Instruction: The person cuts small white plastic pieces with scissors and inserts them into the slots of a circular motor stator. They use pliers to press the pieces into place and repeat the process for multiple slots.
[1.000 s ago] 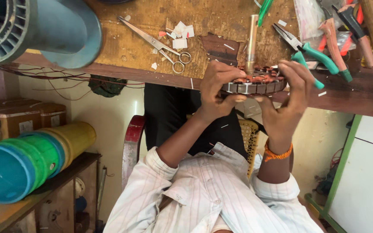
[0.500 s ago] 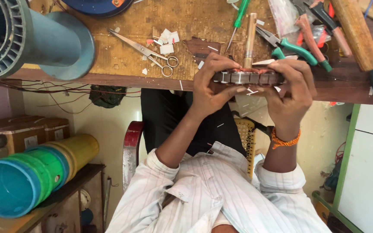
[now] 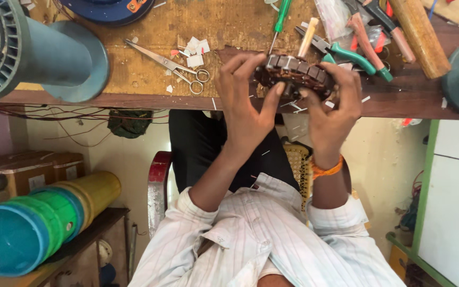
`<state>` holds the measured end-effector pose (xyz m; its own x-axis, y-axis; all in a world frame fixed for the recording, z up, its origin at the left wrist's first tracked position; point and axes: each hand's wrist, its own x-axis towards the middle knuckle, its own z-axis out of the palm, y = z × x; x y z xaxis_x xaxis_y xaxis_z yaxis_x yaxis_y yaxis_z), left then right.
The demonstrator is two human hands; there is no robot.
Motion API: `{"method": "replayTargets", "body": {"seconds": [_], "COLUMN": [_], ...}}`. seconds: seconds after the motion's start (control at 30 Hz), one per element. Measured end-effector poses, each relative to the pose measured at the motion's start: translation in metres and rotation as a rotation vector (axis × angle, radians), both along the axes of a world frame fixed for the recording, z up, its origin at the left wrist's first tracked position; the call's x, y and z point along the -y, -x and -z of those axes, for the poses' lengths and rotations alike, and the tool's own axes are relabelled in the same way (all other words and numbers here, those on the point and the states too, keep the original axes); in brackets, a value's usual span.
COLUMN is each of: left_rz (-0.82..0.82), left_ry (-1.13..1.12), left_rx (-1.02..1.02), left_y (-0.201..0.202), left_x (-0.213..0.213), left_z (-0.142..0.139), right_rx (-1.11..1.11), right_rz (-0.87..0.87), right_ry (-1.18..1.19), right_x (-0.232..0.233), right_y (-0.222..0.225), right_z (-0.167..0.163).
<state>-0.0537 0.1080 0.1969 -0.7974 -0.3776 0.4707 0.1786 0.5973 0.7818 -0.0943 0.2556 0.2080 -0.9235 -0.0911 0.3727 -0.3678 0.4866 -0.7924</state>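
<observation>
Both my hands hold a round motor stator [image 3: 295,72] with dark metal segments and copper windings, just above the near part of the wooden workbench [image 3: 134,95]. My left hand [image 3: 246,103] grips its left side, thumb and fingers spread over the rim. My right hand [image 3: 331,109], with an orange band on the wrist, wraps the right side. A pale wooden handle [image 3: 308,36] sticks up behind the stator.
On the bench lie scissors [image 3: 171,66], a green screwdriver [image 3: 282,15], green-handled pliers [image 3: 353,56], a thick wooden handle [image 3: 419,36] and paper scraps. A grey-blue ribbed housing [image 3: 33,50] lies at left. Stacked plastic tubs [image 3: 33,226] and cardboard boxes [image 3: 33,170] stand lower left.
My hands have carried the stator from the bench's near edge a little farther over the bench top, and the left fingers have shifted their hold on its rim.
</observation>
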Motion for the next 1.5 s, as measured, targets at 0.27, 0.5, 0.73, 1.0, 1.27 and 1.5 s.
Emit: {"method": "replayTargets", "body": {"seconds": [0.27, 0.5, 0.73, 1.0, 1.27, 1.5], "left_rz": [0.128, 0.251, 0.42, 0.552, 0.529, 0.445], "left_ry": [-0.3, -0.122, 0.07, 0.291, 0.257, 0.267], "left_rx": [0.121, -0.025, -0.128, -0.239, -0.166, -0.167], "left_y": [0.001, 0.009, 0.026, 0.054, 0.043, 0.036], "left_x": [0.005, 0.006, 0.027, 0.053, 0.048, 0.037], "left_z": [0.0, 0.006, 0.008, 0.023, 0.02, 0.013], "right_rx": [0.399, 0.023, -0.114, -0.209, -0.343, -0.341], "right_rz": [-0.214, -0.106, -0.219, -0.242, -0.326, -0.282], "right_ry": [0.374, 0.409, 0.206, 0.014, -0.061, 0.009], "right_x": [0.001, -0.04, -0.039, -0.027, -0.034, -0.029], "right_y": [-0.058, -0.05, -0.016, 0.007, 0.009, 0.009], "right_z": [-0.024, -0.009, 0.019, 0.046, 0.084, 0.09]}}
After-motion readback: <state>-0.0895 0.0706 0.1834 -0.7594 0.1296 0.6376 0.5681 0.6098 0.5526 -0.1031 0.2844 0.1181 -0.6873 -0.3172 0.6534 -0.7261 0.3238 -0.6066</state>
